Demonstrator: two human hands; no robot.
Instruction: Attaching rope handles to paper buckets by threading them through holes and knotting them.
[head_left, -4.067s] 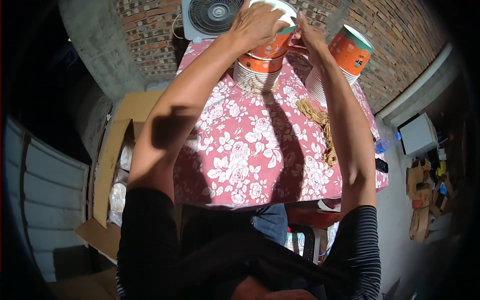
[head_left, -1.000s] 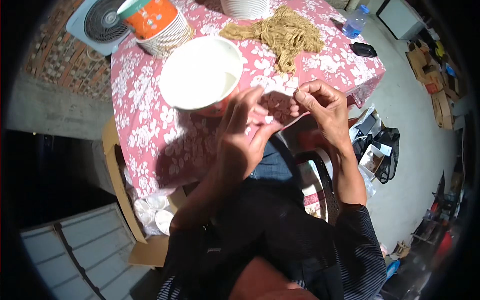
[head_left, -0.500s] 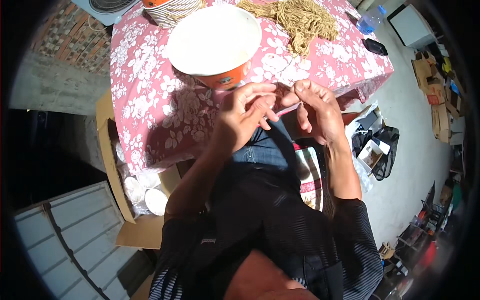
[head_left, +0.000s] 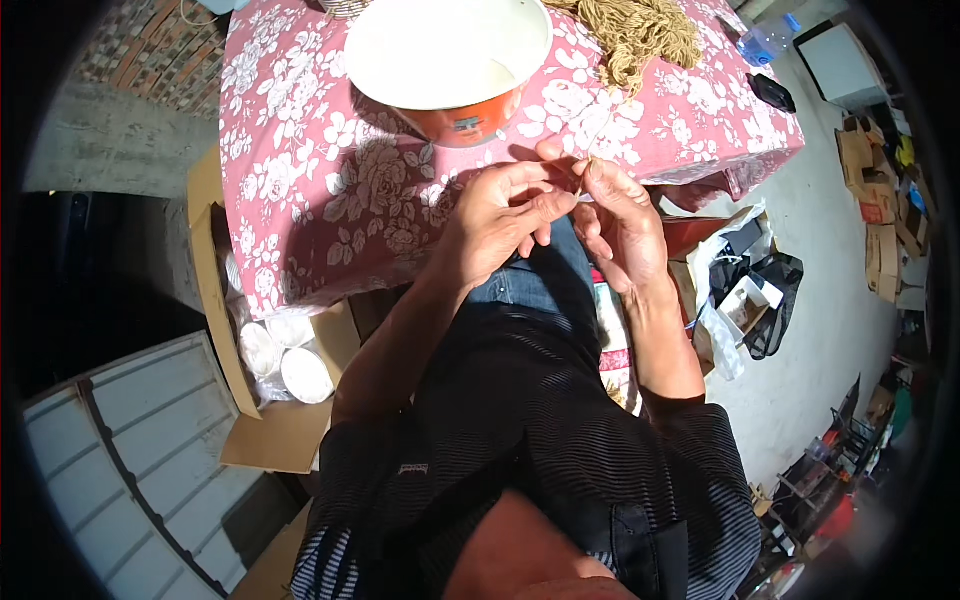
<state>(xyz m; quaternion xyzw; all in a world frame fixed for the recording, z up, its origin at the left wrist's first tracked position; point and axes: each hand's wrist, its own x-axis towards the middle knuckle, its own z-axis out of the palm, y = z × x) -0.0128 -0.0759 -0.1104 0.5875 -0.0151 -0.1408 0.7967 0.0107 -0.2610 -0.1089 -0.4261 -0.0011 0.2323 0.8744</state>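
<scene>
My left hand (head_left: 500, 222) and my right hand (head_left: 632, 225) meet fingertip to fingertip just off the near edge of the table, above my lap. Both are closed in a pinch. Something tiny and thin seems to sit between the fingertips, too small to name. Just beyond the hands stands a big orange paper tub (head_left: 470, 122) with a white inside, its wide mouth tipped toward me. A loose bundle of tan twine (head_left: 650, 45) lies on the cloth to its right, touched by neither hand.
A pink flowered tablecloth (head_left: 300, 170) covers the table. A plastic bottle (head_left: 768, 42) and a black case (head_left: 772, 93) lie at its right edge. On the left, a cardboard box (head_left: 207, 290) holds white tubs. Bags and a small white box (head_left: 745, 305) are on the floor at right.
My hands, apart half a second ago, have come together at the fingertips. The left fingers now touch the right thumb and forefinger. The whole table sits a little higher in view.
</scene>
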